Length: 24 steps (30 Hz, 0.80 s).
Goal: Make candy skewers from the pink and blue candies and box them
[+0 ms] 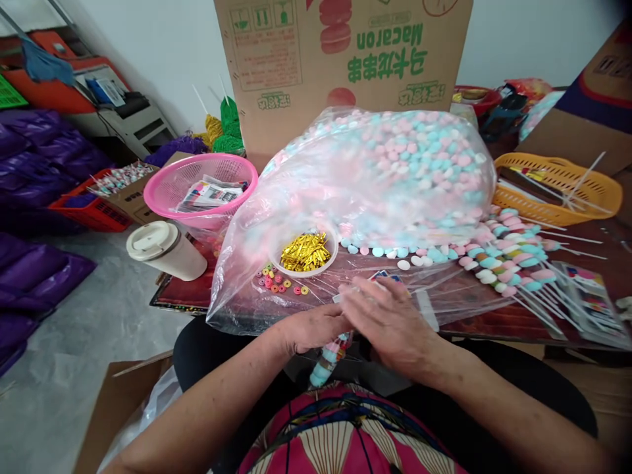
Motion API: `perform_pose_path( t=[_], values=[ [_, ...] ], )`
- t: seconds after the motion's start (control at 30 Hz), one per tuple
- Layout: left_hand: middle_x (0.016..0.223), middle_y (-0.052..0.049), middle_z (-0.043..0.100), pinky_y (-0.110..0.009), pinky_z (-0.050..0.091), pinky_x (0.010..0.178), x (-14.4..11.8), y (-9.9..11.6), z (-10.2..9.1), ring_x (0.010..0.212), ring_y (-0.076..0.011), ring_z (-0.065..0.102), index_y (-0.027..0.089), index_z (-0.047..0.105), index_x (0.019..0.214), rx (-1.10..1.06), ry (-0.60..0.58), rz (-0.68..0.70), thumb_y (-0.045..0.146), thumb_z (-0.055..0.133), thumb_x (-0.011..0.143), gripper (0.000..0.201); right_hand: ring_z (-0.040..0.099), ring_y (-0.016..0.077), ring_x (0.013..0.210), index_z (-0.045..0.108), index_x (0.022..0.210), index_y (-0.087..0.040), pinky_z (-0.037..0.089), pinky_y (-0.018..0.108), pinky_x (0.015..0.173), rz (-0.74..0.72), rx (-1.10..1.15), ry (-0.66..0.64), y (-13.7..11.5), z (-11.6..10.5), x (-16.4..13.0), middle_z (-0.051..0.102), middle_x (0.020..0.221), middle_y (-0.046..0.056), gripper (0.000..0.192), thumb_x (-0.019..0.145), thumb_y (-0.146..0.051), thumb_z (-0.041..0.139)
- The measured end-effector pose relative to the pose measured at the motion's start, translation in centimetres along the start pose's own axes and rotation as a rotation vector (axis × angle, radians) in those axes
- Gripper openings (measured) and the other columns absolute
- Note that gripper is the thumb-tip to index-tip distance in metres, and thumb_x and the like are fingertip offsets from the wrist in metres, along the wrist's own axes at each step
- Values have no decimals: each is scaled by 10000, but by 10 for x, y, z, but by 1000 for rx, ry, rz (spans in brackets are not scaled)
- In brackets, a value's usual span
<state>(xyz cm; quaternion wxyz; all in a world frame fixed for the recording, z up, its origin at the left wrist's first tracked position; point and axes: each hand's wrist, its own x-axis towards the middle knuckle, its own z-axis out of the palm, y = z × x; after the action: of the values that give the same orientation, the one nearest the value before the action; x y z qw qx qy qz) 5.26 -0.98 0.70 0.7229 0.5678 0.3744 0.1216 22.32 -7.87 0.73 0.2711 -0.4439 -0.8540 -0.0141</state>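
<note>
Faces a pale wall (158, 46) and an upside-down printed carton (340, 66), at a dark red table (182, 291) partly covered with clear plastic. Slants both forearms inward from the lower corners, to meet above the lap at the table's near edge. Angles the left hand (318, 328) toward the right, back upward, curled round the upper part of a marshmallow skewer (324, 366). Points that skewer down and to the left, pale-blue end just above a patterned pink garment (340, 444). Lays the right hand (388, 326) across from the other side, back upward, fingers stretched up and left past the left knuckles, blurred. Impossible to make out any pinch there. Has, just beyond the hands, a bowl (332, 255) of gold strips (305, 252) with coloured rings (276, 283) beside it; behind, a big clear bag of marshmallows (385, 174); off to the right, a heap of loaded skewers (516, 253) near a yellow basket (600, 192).
</note>
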Motion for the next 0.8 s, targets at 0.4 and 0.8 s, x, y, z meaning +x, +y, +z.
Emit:
perform_pose_path(
  t=[0.4, 0.8],
  values=[
    [769, -83, 646, -333, 492, 594, -44, -5, -7, 661, -226, 610, 137, 580, 870, 1478, -9, 483, 181, 515, 812, 97, 446, 131, 460, 424, 669, -207, 429, 287, 509, 696, 842, -693, -27, 26, 11, 447, 497, -24, 228, 846, -290, 307],
    [600, 21, 551, -228, 461, 484, -67, -50, -39, 519, -118, 562, 173, 592, 734, -343, 709, 124, 354, 596, 753, 182, 558, 212, 1023, 621, 898, -131, 447, 365, 870, 387, -42, -711, 44, 54, 171, 613, 1044, 112, 177, 912, -225, 473]
  ],
)
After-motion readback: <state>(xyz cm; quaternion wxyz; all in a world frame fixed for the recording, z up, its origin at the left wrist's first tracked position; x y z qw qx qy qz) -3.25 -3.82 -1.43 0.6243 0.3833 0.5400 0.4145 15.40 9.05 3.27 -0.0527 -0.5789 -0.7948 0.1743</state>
